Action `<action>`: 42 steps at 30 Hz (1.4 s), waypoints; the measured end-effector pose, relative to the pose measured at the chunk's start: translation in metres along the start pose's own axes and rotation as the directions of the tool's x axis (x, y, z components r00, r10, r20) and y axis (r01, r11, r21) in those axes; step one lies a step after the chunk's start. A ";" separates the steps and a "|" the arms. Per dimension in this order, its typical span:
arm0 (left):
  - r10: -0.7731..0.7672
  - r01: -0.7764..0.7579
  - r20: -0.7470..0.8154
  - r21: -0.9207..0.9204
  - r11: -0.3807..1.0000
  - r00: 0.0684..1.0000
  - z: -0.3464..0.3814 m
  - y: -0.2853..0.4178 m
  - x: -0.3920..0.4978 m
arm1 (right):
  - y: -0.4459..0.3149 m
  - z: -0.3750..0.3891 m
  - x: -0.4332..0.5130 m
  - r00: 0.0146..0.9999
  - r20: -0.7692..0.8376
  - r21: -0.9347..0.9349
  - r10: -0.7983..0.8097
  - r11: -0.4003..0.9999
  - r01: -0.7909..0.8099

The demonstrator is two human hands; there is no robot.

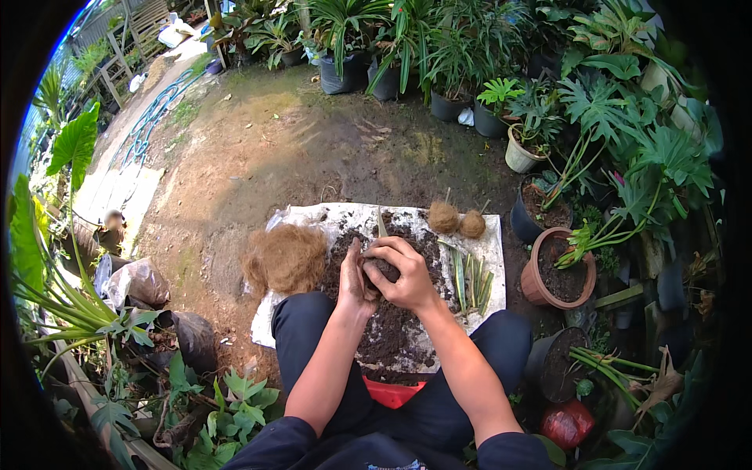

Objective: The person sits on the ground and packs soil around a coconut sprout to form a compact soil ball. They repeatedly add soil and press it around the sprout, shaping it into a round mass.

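Observation:
Between my cupped palms sits a ball of dark, moist soil (385, 268). My left hand (354, 283) supports its left side, while my right hand (406, 271) curls its fingers over the top and right. A pointed piece of leaf (381, 225) rises just beyond my fingers; its lower end is hidden. Loose dark soil (390, 332) lies beneath on a white woven sheet (495, 247). To the left is a heap of brown coir-like fibre (294, 258). Two fibre-wrapped balls, one larger (443, 217) and one smaller (472, 225), sit at the far right, above several striped leaf cuttings (470, 282).
Potted plants line the back and right, including a terracotta-coloured pot (536, 273) and a white pot (520, 154). A blue hose (144, 126) lies on the ground at the upper left. Something red (393, 392) shows between my knees. A plastic bag (138, 283) stands at left.

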State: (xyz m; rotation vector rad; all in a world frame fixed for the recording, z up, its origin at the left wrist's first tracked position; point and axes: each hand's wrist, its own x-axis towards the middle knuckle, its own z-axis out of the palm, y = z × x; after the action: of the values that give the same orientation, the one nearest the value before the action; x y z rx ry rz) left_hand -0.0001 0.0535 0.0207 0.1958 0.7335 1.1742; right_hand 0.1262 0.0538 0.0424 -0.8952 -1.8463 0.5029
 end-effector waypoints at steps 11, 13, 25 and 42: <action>0.057 -0.045 0.042 -0.243 0.969 0.998 0.002 0.002 -0.004 | -0.004 0.007 -0.001 0.998 0.056 0.074 -0.034 0.997 0.030; 0.079 -0.069 0.031 -0.242 0.968 0.996 -0.005 -0.001 0.005 | -0.002 0.011 -0.001 0.999 0.028 0.091 0.016 0.996 -0.018; 0.042 -0.007 0.100 -0.331 0.944 0.994 -0.042 -0.011 0.024 | 0.000 0.010 -0.006 0.998 0.036 0.031 -0.056 0.998 0.055; 0.092 -0.098 -0.057 -0.108 0.989 0.994 -0.007 0.000 0.009 | -0.002 0.009 -0.001 0.999 -0.040 0.141 0.036 0.989 -0.030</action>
State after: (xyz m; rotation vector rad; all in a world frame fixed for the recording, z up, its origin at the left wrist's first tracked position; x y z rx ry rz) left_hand -0.0023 0.0603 0.0117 0.1090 0.7084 1.3114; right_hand 0.1176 0.0520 0.0398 -0.8362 -1.7370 0.6223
